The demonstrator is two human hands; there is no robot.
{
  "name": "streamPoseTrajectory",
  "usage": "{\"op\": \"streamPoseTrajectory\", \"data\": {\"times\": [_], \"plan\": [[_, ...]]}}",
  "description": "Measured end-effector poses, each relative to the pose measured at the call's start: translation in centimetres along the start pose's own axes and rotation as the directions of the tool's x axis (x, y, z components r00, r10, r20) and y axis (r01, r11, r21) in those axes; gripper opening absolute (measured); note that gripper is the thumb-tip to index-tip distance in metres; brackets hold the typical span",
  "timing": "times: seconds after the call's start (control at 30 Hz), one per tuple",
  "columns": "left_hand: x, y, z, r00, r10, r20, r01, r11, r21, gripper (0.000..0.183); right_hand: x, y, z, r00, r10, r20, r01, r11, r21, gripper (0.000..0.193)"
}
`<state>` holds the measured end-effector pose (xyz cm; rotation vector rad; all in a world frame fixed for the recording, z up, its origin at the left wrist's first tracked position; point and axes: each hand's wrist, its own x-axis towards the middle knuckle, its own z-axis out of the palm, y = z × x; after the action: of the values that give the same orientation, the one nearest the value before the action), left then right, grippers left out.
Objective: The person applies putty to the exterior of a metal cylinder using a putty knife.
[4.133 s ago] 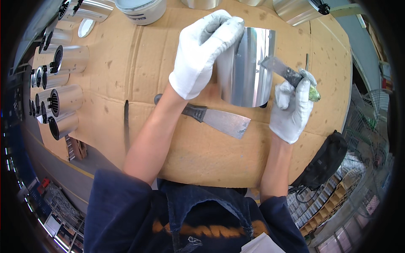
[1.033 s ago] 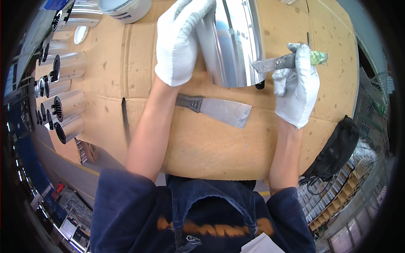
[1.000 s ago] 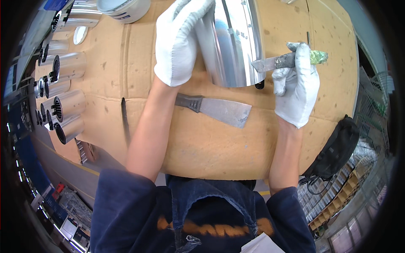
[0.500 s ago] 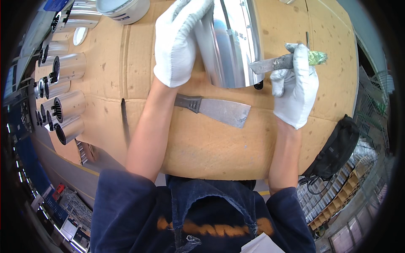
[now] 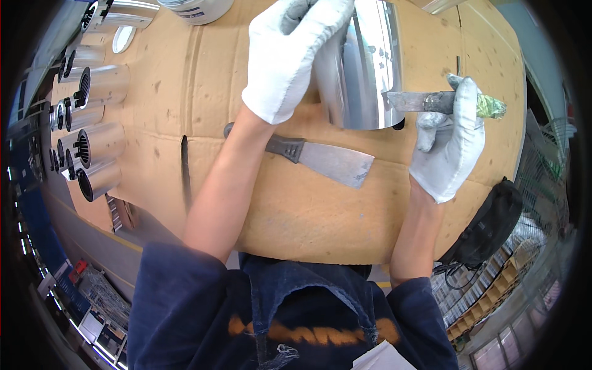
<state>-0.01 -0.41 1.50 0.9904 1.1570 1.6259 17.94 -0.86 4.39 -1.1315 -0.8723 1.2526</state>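
Note:
My left hand (image 5: 280, 68), in a white glove, is closed on the upper left side of a shiny metal cylinder (image 5: 373, 68); its fingertips run toward the top edge of the view. Dark smudges and small specks mark the cylinder's surface. My right hand (image 5: 453, 145), gloved too, grips a narrow scraper (image 5: 433, 102) with a dark, worn body and green-yellow wrapping at its right end. Its flat grey tip overlaps the cylinder's lower right edge; whether it touches is unclear. A wider putty knife (image 5: 336, 163) with a black handle lies nearer me, its handle partly behind my left forearm.
Brown cardboard (image 5: 296, 222) covers the table. Several metal cylinders with black end fittings (image 5: 102, 145) lie along the left edge. A white bucket (image 5: 200, 9) and a white lid (image 5: 124, 39) are at the far left. A black bag (image 5: 484, 222) hangs at the right edge.
The cylinder and both hands have shifted right in the view, the right hand also slightly nearer me. The whole scene has shifted slightly too. Both grips remain the same.

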Motion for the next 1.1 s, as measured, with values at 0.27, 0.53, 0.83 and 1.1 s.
{"op": "streamPoseTrajectory", "data": {"times": [0.27, 0.53, 0.83, 1.1], "plan": [[0.1, 0.0, 0.1, 1.000, -0.004, -0.002, 0.004, 1.000, 0.026, 0.012, -0.1, 0.5, 0.2, 1.000, 0.012, 0.028, -0.012, 1.000, -0.013, 0.025], [0.1, 0.0, 0.1, 1.000, -0.005, 0.010, 0.005, 1.000, 0.009, 0.012, -0.2, 0.4, 0.0, 0.999, -0.015, 0.044, 0.015, 1.000, 0.008, 0.025], [0.1, -0.2, 0.0, 1.000, 0.008, 0.014, -0.008, 1.000, 0.027, 0.013, -0.1, 0.5, -0.1, 0.998, -0.034, 0.048, 0.035, 0.999, -0.038, 0.026], [-0.1, 0.0, 0.3, 0.999, 0.038, 0.005, -0.039, 0.997, 0.074, 0.013, -0.5, 0.1, 0.4, 0.998, -0.052, 0.036, 0.054, 0.998, -0.035, 0.023]]}}
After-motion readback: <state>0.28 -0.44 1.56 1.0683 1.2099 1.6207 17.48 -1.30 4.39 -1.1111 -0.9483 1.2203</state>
